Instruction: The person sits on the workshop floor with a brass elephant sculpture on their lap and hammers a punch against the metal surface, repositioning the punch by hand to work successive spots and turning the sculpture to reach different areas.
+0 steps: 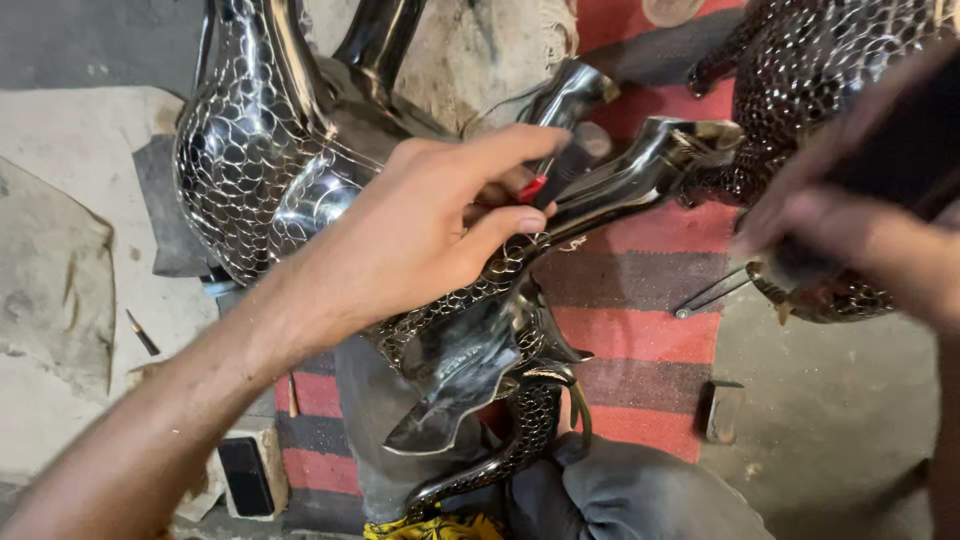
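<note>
The left hand (420, 235) rests on the scaled metal figure (300, 170), fingers pinching a thin red-handled tool (535, 185) against its neck. The right hand (860, 240), blurred, closes around something dark I cannot make out. Two figures show; the second figure (810, 70) is cut off by the frame, over a striped rug (640, 290)

Both arms are bare, with no sleeves, no watch and no rings to see. The left hand (420, 235) comes in from 7 o'clock. The right hand (850, 240), at 3 o'clock, is blurred. At 6 o'clock, dark grey trousers (640, 495) cover the knees.
</note>
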